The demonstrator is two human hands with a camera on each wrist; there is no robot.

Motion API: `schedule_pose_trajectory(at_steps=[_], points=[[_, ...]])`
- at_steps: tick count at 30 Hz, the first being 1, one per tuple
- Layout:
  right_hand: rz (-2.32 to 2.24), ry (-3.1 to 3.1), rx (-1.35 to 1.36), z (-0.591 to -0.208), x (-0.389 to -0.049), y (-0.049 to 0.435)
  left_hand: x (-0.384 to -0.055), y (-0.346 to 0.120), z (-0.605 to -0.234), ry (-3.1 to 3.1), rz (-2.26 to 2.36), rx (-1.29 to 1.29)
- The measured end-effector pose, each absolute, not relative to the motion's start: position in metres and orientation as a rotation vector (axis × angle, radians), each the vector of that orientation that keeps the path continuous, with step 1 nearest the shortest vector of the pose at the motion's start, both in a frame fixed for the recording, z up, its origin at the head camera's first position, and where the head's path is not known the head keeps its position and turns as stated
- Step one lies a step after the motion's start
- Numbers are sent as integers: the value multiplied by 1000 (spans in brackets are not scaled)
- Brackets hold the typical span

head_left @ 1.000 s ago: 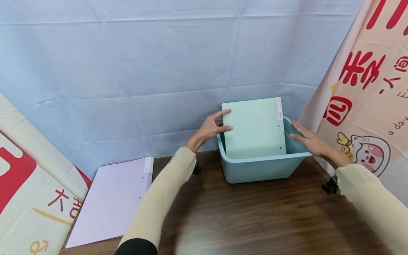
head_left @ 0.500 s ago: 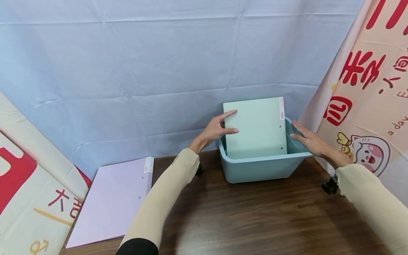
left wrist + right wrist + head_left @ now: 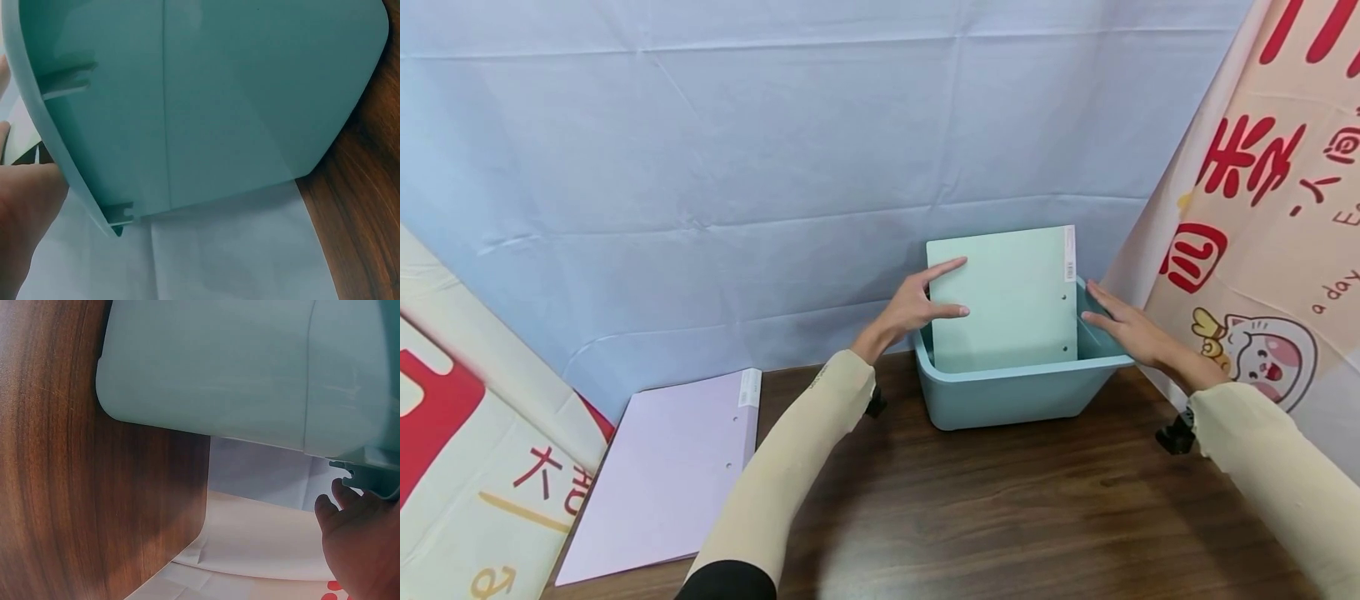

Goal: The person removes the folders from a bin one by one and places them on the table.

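A mint-green file folder (image 3: pixel 1007 308) stands in a blue-green plastic bin (image 3: pixel 1015 400), leaning back, with a white label at its upper right corner. My left hand (image 3: pixel 913 304) is at the folder's left edge, index finger and thumb spread across its front; the other fingers are mostly hidden. At the bin's right end, my right hand (image 3: pixel 1131 329) holds the rim, its thumb on the inner side. In the right wrist view, the fingertips (image 3: pixel 328 509) bend up beneath that rim. The left wrist view has the bin's outer end wall (image 3: pixel 219 94) beside my left hand (image 3: pixel 28 212).
A lilac file folder (image 3: pixel 662 475) lies flat at the left of the dark wooden table (image 3: pixel 1000 508). Pale blue cloth (image 3: pixel 775 167) hangs close behind the bin. Printed banners flank the table, the right one (image 3: pixel 1247 250) right by my right hand.
My left hand has moved right, and the mint-green folder has shifted slightly right within the bin. The right hand and the bin have stayed in place.
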State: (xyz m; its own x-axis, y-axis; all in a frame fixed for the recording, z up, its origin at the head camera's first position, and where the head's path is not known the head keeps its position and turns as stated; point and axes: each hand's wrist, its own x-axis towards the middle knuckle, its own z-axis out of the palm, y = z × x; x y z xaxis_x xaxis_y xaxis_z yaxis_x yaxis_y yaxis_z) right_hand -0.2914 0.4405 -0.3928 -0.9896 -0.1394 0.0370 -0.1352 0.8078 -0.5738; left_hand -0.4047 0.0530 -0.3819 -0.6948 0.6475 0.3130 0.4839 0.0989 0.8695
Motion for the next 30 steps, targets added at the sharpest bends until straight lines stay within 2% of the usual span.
schedule_pose_trajectory(at_steps=[30], points=[[-922, 2977, -210, -393, -292, 441, -393, 71, -391, 2254, 1781, 1181]])
